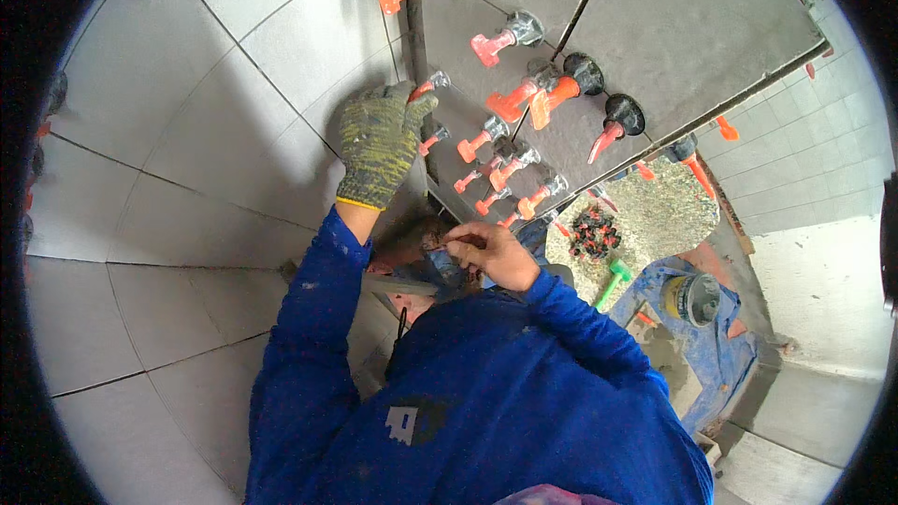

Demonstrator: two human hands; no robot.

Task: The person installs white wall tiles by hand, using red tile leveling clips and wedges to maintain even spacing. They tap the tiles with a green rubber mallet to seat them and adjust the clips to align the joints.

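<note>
My left hand (pixel 382 145), in a yellow-and-dark knit glove, is raised to the corner where the light and dark grey tiled walls meet. Its thumb and fingertips close on the red handle of a tile leveler (pixel 426 86) at the joint. My bare right hand (pixel 494 254) is lower down, in front of my body, fingers pinched together. What they hold, if anything, is too small to make out. Several more red-handled levelers, such as the tile leveler (pixel 482 138), stick out of the joints between the dark grey tiles (pixel 706 14).
At the right, a speckled surface (pixel 669 215) carries a pile of red and black leveler parts (pixel 594 232) and a green-handled tool (pixel 615 283). Beyond it, a bucket (pixel 694 299) stands on a blue sheet (pixel 730 355). Light grey wall tiles (pixel 140 196) rise at my left.
</note>
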